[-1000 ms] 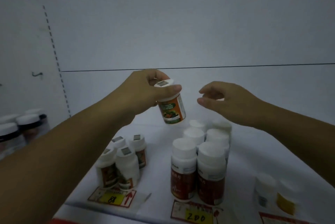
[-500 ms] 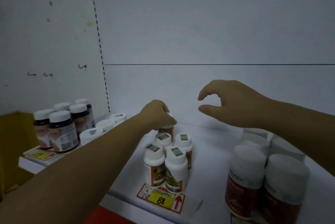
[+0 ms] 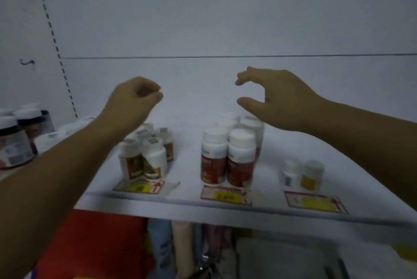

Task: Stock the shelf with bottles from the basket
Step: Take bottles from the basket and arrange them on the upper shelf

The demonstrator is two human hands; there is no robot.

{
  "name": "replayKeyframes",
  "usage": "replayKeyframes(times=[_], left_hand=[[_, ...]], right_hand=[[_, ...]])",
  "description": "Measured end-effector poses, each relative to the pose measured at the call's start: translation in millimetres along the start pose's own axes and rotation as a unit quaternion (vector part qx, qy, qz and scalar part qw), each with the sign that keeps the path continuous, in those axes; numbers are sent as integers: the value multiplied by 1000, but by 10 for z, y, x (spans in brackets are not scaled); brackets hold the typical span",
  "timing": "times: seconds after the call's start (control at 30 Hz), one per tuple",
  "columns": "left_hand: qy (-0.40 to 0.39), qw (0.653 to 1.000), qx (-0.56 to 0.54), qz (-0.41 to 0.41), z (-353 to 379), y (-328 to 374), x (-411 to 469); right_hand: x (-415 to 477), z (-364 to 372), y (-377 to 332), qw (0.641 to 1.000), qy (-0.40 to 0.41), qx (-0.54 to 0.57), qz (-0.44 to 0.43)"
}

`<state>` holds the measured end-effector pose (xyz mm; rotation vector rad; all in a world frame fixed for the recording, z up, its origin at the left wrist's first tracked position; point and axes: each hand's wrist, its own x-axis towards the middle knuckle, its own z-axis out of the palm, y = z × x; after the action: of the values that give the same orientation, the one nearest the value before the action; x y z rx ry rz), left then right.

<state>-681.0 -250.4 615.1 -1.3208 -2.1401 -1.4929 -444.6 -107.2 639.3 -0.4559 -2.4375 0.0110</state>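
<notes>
Left hand point(image 3: 135, 98): it hovers above the group of small white-capped bottles point(image 3: 146, 154); the grip is curled narrow and holds nothing.
Right hand point(image 3: 277, 98): the grip is wide, thumb and fingers apart, empty, above the red-labelled bottles point(image 3: 228, 156).
Why so: the bottles stand in tight groups, each behind its own price tag point(image 3: 141, 187), so I judge each kind has its place.
Basket: I cannot see it for sure; below the shelf edge there is only a blurred red shape point(image 3: 94, 245).
Shelf point(image 3: 225, 210): white and flat, with free space between the groups.
Room: white back wall point(image 3: 203, 19), dim light, a blurred picture.
</notes>
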Motion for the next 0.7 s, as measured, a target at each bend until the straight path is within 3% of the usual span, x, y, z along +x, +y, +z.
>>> replayKeyframes(times=[0.1, 0.2, 0.27, 0.33, 0.4, 0.47, 0.53, 0.63, 0.7], left_hand=[[-27, 979, -203, -5, -14, 355, -798], [-108, 969, -210, -77, 393, 492, -1691], [-168, 951, -210, -155, 762, 512, -2256], [-218, 922, -221, -233, 1107, 476, -2716], [-246, 887, -241, -309, 1383, 375, -3071], [-265, 851, -264, -368, 1604, 253, -3328], [-291, 832, -261, -393, 1777, 117, -3476], [-312, 853, -216, -357, 2046, -71, -3479], [-308, 882, -180, -309, 2256, -149, -3372]], right_hand=[[-758, -224, 131, 998, 45, 33, -2], [-1766, -225, 241, 995, 61, 55, -54], [-2504, -54, 317, 996, -28, 61, -65], [-3131, 220, 448, 980, -178, 89, 14], [-3616, 496, 630, 938, -281, 141, 148], [-4012, 728, 848, 897, -314, 187, 248], [-4285, 911, 1009, 880, -335, 192, 277], [-4416, 1136, 1212, 861, -354, 185, 316], [-4368, 1308, 1346, 866, -307, 173, 354]])
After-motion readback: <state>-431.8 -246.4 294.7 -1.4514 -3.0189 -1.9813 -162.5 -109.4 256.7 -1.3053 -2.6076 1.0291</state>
